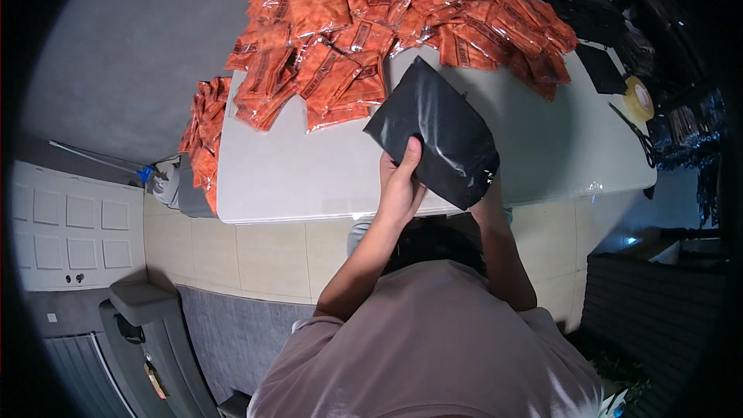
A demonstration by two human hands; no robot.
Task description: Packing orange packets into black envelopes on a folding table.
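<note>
Looks like a home packing setup: a white folding table on tile floor, orange packets heaped along its far edge, black bags and tape roll at its right corner.

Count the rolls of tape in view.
1. A tan tape roll lies on the white table near its right end, just above the scissors. More could be hidden in the dark clutter beyond that end.

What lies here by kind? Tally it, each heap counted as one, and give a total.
Orange packet heaps: 2
Black pouch in left hand: 1
Black pouch stack: 1
Tape roll: 1
Scissors: 1
Total: 6
</note>
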